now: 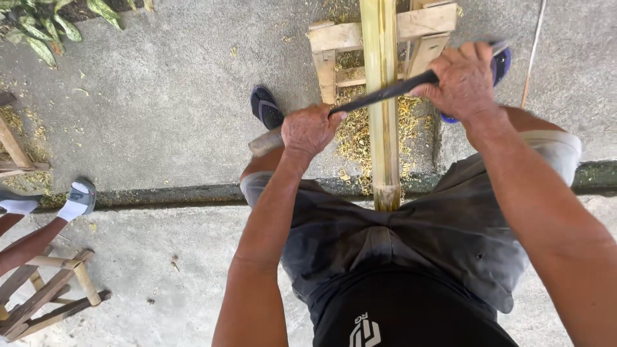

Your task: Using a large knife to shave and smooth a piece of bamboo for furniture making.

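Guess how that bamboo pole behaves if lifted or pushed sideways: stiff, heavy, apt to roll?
The bamboo pole looks straight and thick-walled at its cut end, so probably stiff, not floppy. It is round, resting on the wooden stand, so likely to roll if pushed. The left hand and right hand press a dark blade across it, perhaps steadying it.

Bamboo pole (384, 115) runs lengthwise up centre, near end between the person's knees, far part resting on a wooden frame (385, 38). Blade (385, 93) lies crosswise on the pole, left hand (310, 130) left of it, right hand (464, 80) right. Shavings (357, 138) under pole. Stool (48, 292) at bottom-left corner.
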